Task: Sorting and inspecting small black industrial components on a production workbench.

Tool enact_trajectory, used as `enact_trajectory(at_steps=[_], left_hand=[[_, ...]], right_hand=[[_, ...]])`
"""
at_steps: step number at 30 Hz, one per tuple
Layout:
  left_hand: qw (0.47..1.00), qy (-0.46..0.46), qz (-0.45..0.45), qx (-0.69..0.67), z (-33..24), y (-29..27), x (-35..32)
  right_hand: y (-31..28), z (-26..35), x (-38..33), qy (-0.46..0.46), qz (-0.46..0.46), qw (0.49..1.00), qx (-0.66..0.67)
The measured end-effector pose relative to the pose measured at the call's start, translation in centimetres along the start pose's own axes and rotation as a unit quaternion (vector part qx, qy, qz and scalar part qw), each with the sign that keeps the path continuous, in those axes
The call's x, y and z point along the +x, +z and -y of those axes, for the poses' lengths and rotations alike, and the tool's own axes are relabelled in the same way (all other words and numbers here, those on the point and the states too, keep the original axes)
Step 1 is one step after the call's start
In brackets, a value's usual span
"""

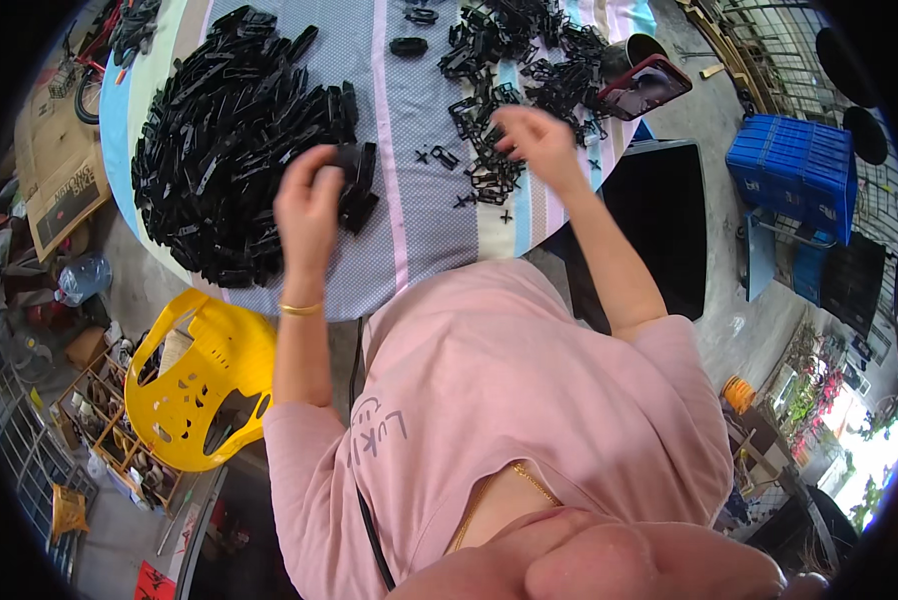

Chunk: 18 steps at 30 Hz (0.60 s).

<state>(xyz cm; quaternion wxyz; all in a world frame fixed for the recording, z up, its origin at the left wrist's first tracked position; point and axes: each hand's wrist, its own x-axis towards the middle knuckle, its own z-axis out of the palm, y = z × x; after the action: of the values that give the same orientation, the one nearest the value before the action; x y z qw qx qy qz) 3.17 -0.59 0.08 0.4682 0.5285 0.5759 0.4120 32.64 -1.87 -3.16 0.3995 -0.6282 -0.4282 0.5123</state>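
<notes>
My left hand [309, 205] is at the right edge of a big heap of long black plastic parts [239, 140]. Its fingers are curled and blurred, closed on a dark black plastic part [346, 157] beside the thumb. Over a looser spread of small black frame-shaped pieces [484, 140] hovers my right hand [539, 145]. Its fingers point left, bent and a little apart, with nothing visible between them. A loose black frame piece [444, 158] and tiny black cross-shaped bits [506, 216] lie on the cloth near it.
A striped cloth covers the round table [409, 240]. At its right edge a red-cased phone [644, 88] leans by a dark cup [644, 48]. A yellow plastic chair [209, 370] stands at the left, a blue crate [794, 165] at the right. A cardboard box [64, 170] is far left.
</notes>
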Motion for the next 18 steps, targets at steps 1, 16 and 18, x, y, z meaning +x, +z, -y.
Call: enact_trajectory(at_steps=[1, 16, 18], left_hand=[[0.997, 0.042, -0.056, 0.036, 0.0, -1.5, 1.1], [0.78, 0.201, -0.287, 0.519, 1.3, -8.9, 5.0], [0.795, 0.21, -0.274, 0.499, 0.2, -7.0, 4.9]], right_hand=[[-2.1, -0.5, 1.5, -0.098, -0.111, 0.962, -0.231], [-6.6, -0.2, 14.1, -0.123, -0.198, 0.801, -0.552], [-7.4, 0.0, 16.0, -0.101, -0.203, 0.791, -0.569]])
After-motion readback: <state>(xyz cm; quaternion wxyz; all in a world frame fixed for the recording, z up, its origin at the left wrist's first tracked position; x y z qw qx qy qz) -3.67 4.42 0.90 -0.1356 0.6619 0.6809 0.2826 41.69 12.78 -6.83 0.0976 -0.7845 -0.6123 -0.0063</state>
